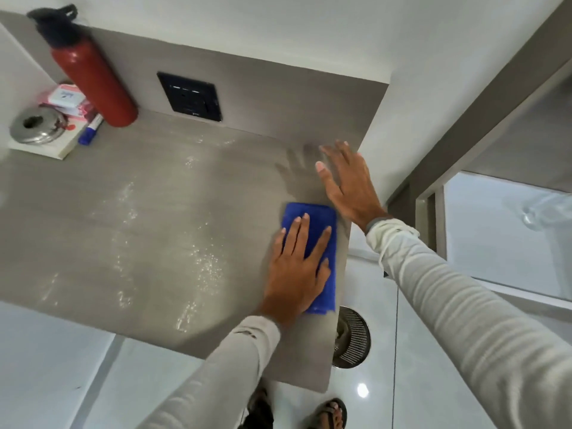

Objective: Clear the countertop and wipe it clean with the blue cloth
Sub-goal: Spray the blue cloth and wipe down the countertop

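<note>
While flat on countertop [154, 212], blue cloth [312, 230] under left hand [294, 274].

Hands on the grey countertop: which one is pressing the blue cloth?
The left hand, flat on the folded blue cloth by the grey countertop's right edge. The right hand is spread, empty, farther back beside the wall.

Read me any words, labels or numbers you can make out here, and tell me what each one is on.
No text can be read here.
White packet on the pink box: dark marks, too blurred.
Blue marker: no print readable.
Black wall socket: pale marks, too small.
Red bottle: no label visible.
</note>
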### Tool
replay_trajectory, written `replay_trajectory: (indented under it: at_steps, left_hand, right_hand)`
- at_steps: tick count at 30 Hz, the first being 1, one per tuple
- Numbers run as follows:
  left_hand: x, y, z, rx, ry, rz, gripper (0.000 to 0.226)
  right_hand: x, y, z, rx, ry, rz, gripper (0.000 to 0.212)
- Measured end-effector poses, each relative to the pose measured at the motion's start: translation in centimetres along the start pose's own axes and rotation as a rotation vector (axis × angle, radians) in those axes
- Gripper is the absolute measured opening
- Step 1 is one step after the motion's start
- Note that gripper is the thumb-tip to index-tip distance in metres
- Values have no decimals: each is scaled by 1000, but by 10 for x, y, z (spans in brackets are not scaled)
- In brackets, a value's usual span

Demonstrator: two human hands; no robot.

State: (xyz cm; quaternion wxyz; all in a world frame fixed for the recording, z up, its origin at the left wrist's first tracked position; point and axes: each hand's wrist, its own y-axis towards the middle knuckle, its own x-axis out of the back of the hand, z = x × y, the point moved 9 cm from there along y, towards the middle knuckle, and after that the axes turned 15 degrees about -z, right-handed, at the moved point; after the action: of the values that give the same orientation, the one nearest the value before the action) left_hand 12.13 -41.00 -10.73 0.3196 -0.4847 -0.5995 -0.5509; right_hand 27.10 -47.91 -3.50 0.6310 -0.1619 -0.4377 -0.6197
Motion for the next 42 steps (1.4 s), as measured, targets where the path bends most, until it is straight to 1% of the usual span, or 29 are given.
replay_trajectory:
  at_steps: [2, 5, 6, 8, 10, 13, 16, 19, 21, 26, 29, 31, 34, 36, 38, 39, 40, 41, 42]
  left_hand:
    - [6, -17, 7, -194, -35, 10, 55]
    - [19, -40, 43, -511, -77, 72, 57]
    - [24, -41, 64, -584, -77, 97, 57]
    - [31, -29, 113, -624, -55, 135, 58]
    - [37, -2, 159, -538, -29, 133, 56]
    - [34, 41, 204, -265, -9, 117, 55]
    - [27, 71, 207, -48, 24, 53, 58]
    - [18, 89, 201, 57, 67, 9, 59]
    - [12, 105, 204, 61, 75, 8, 62]
    - [-8, 151, 236, -2, 98, 73, 70]
    - [-11, 156, 243, 1, 88, 53, 69]
    - [-11, 151, 242, 61, 92, 42, 66]
    - [-5, 134, 247, 268, 115, 46, 65]
    - [3, 113, 250, 389, 124, 49, 65]
    - [15, 86, 251, 436, 129, 39, 64]
    - [23, 71, 249, 408, 141, 11, 63]
    - [33, 56, 245, 333, 149, -25, 60]
    - [41, 39, 239, 218, 154, -51, 59]
    - [44, 23, 233, 84, 149, -38, 58]
  right_hand:
    - [-12, 3, 10, 78, -54, 24, 49]
    - [-39, 3, 17, 109, -114, 86, 51]
    - [-48, 3, 18, 119, -127, 99, 51]
    - [-63, 4, 19, 134, -133, 108, 49]
    - [-70, 3, 12, 91, -129, 85, 47]
    - [-76, -3, 4, 80, -203, -10, 46]
    - [-81, -3, 3, 96, -257, -35, 49]
    - [-83, -4, 2, 99, -294, -18, 57]
    - [-84, -4, 4, 109, -324, -2, 60]
    - [-90, -3, -2, 120, -388, 6, 64]
    - [-92, 0, -5, 109, -394, 5, 67]
    - [-92, -1, -4, 98, -394, 15, 65]
    - [-91, -4, -1, 80, -419, 13, 62]
    - [-96, -5, 4, -8, -457, -17, 61]
    - [-108, -5, 15, -159, -501, -59, 62]
    - [-115, -5, 20, -242, -503, -78, 63]
    - [-122, -4, 26, -312, -496, -91, 64]
    - [-129, -4, 32, -360, -485, -103, 65]
    - [-133, -4, 37, -384, -476, -116, 65]
